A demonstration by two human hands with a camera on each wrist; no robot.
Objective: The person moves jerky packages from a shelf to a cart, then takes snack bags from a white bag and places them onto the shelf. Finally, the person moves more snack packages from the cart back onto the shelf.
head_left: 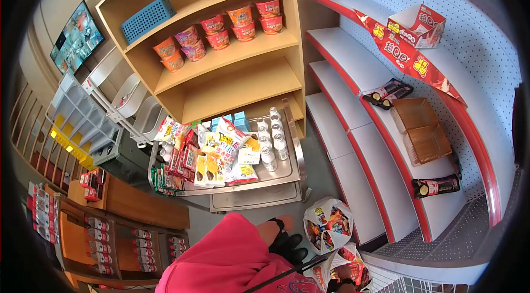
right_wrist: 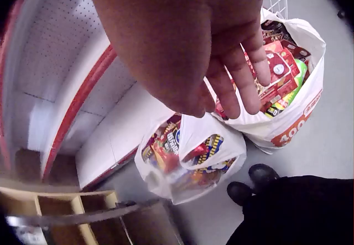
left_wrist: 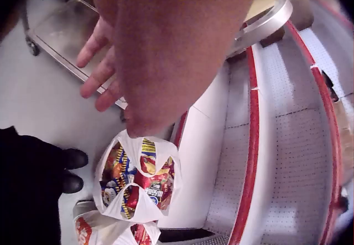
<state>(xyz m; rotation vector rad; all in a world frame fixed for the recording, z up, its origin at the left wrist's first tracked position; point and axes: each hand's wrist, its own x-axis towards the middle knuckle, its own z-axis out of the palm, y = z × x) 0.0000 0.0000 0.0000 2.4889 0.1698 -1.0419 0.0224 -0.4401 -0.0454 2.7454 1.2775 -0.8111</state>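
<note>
Surroundings: a steel cart [head_left: 287, 174] stands at centre of the head view, loaded with snack packets [head_left: 221, 152] and small white bottles [head_left: 271, 138]. Behind it, upper centre, a wooden shelf unit [head_left: 232, 80] carries cup noodles [head_left: 221, 31] and a blue basket [head_left: 148, 18]. To the right, white shelving with red edging [head_left: 353, 72] holds a red display box [head_left: 417, 25], dark packets [head_left: 386, 92] and a brown tray [head_left: 422, 130]. The person's dark shoes [head_left: 290, 246] are at lower centre.

Items at hand: two white plastic bags stand on the floor at lower centre-right, against the foot of the red-edged shelving. The nearer-to-cart bag [head_left: 327, 224] is open at the top and filled with colourful snack packets. The second bag [head_left: 345, 268], touching it from below in the frame, bears orange print and holds red packets.

Hands: the left hand [left_wrist: 166, 51] hangs above the first bag, fingers straight and spread, holding nothing. The right hand [right_wrist: 193, 45] hovers over the second bag's mouth, fingers loosely extended downward, near the packets; no grip is visible, and contact with the bag cannot be confirmed.
</note>
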